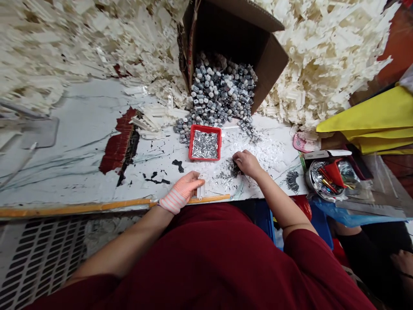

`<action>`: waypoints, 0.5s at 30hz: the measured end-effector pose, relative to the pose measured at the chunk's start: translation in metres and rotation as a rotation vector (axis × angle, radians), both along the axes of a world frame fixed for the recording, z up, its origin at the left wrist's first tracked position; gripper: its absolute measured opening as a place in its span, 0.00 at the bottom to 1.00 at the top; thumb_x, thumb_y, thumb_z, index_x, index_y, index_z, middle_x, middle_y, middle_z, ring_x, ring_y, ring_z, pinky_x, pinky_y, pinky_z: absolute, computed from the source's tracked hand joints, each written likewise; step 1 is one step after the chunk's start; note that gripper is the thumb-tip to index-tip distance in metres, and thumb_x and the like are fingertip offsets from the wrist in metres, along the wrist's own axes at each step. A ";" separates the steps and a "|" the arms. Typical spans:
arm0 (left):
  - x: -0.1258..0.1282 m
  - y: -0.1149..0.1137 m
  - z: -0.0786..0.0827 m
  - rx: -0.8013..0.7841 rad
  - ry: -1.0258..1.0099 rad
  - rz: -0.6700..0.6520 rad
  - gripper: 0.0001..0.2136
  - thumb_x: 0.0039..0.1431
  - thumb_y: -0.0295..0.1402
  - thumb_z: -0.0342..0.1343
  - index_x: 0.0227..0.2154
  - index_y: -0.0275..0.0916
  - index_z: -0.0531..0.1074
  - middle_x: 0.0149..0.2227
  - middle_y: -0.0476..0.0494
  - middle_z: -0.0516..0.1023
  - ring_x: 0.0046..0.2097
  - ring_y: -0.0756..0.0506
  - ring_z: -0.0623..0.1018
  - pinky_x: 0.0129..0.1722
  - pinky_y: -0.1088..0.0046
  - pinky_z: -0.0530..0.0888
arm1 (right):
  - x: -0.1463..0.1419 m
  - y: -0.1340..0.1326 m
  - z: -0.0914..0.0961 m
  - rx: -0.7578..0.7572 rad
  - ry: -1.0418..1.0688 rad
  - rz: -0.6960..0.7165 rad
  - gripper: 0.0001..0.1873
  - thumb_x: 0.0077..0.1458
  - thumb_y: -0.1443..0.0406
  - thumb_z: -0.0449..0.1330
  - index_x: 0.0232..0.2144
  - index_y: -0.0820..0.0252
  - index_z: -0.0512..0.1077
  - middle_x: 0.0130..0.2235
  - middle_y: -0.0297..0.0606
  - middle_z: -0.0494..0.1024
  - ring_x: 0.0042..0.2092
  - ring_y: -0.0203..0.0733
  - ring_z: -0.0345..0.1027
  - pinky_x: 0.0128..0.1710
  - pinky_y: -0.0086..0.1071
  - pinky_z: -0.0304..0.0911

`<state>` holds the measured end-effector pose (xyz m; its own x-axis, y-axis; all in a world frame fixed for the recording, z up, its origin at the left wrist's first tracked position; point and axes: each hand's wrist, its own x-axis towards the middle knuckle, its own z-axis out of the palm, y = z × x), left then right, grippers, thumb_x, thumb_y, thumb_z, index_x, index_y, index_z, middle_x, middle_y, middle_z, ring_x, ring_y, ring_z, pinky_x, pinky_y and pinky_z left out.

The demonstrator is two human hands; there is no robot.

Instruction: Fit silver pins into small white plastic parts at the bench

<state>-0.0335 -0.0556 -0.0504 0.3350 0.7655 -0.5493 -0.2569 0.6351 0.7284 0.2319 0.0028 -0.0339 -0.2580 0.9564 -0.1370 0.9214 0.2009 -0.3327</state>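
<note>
My left hand (183,189), in a pink-and-white striped glove that leaves the fingertips bare, holds a white plastic piece (200,190) upright near the table's front edge. My right hand (248,164) is bare, its fingers pinched together low over a small heap of dark parts (235,170); whatever is between the fingertips is too small to make out. Loose silvery pins (227,184) lie between the two hands. Just behind them stands a red tray (220,144) of similar shiny pins. Small clear-white pieces (271,150) are scattered to the right.
A tipped cardboard box (272,64) spills grey motor-like parts (222,92) onto the table (77,142). Heaps of cream plastic pieces (309,64) rise on both sides. At right are a metal bowl (311,181) of odds and ends, yellow cloth (371,120), and another person's legs (371,249).
</note>
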 end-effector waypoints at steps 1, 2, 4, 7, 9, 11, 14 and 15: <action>0.000 0.000 -0.001 0.005 0.001 -0.003 0.17 0.41 0.35 0.65 0.34 0.38 0.66 0.27 0.52 0.70 0.27 0.50 0.72 0.27 0.75 0.70 | 0.001 0.001 0.000 0.013 0.002 -0.028 0.13 0.54 0.73 0.55 0.41 0.59 0.73 0.37 0.40 0.77 0.46 0.44 0.65 0.42 0.32 0.61; -0.001 0.000 -0.002 0.010 0.003 -0.007 0.17 0.41 0.35 0.65 0.34 0.38 0.66 0.27 0.52 0.70 0.27 0.50 0.72 0.27 0.75 0.70 | 0.001 0.002 0.000 0.015 0.002 -0.042 0.13 0.53 0.73 0.56 0.41 0.59 0.73 0.36 0.40 0.78 0.45 0.44 0.65 0.42 0.32 0.61; -0.001 -0.001 -0.002 0.015 0.010 -0.008 0.17 0.42 0.35 0.65 0.34 0.38 0.66 0.26 0.53 0.69 0.27 0.50 0.72 0.27 0.75 0.70 | -0.002 0.004 0.000 -0.002 0.006 -0.023 0.12 0.53 0.72 0.57 0.41 0.59 0.73 0.35 0.39 0.78 0.45 0.44 0.65 0.41 0.32 0.60; 0.000 -0.001 0.004 0.006 0.016 -0.009 0.18 0.41 0.36 0.65 0.34 0.38 0.65 0.26 0.53 0.69 0.28 0.50 0.72 0.28 0.75 0.70 | -0.012 0.006 -0.002 -0.050 0.007 0.098 0.11 0.52 0.73 0.58 0.39 0.59 0.73 0.36 0.37 0.78 0.44 0.44 0.64 0.41 0.31 0.59; 0.002 -0.002 0.009 -0.007 0.020 -0.009 0.19 0.40 0.36 0.65 0.34 0.38 0.64 0.26 0.53 0.69 0.29 0.49 0.73 0.29 0.74 0.71 | -0.021 0.008 -0.004 -0.068 -0.016 0.200 0.11 0.52 0.73 0.57 0.38 0.59 0.73 0.37 0.37 0.79 0.43 0.44 0.63 0.42 0.31 0.59; 0.003 -0.003 0.013 -0.015 0.025 -0.005 0.20 0.39 0.36 0.65 0.34 0.38 0.63 0.26 0.53 0.69 0.29 0.49 0.73 0.29 0.75 0.70 | -0.029 0.011 -0.007 -0.087 -0.067 0.275 0.12 0.51 0.75 0.56 0.38 0.59 0.72 0.39 0.37 0.79 0.42 0.44 0.63 0.42 0.31 0.58; 0.005 -0.003 0.013 -0.017 0.037 0.001 0.20 0.39 0.35 0.65 0.34 0.38 0.63 0.24 0.54 0.68 0.27 0.49 0.72 0.25 0.77 0.68 | -0.036 0.016 -0.010 -0.144 -0.147 0.315 0.15 0.50 0.76 0.55 0.39 0.59 0.72 0.40 0.41 0.78 0.42 0.45 0.64 0.39 0.32 0.58; 0.005 -0.003 0.012 -0.015 0.042 0.005 0.20 0.38 0.34 0.65 0.34 0.38 0.64 0.24 0.54 0.67 0.27 0.50 0.72 0.24 0.77 0.67 | -0.036 0.017 -0.011 -0.161 -0.161 0.313 0.15 0.50 0.76 0.55 0.40 0.60 0.72 0.41 0.42 0.77 0.43 0.46 0.64 0.39 0.32 0.59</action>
<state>-0.0284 -0.0587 -0.0386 0.3079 0.7587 -0.5740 -0.2296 0.6448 0.7291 0.1958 0.0198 -0.0453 -0.4968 0.7977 -0.3417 0.8669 0.4375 -0.2391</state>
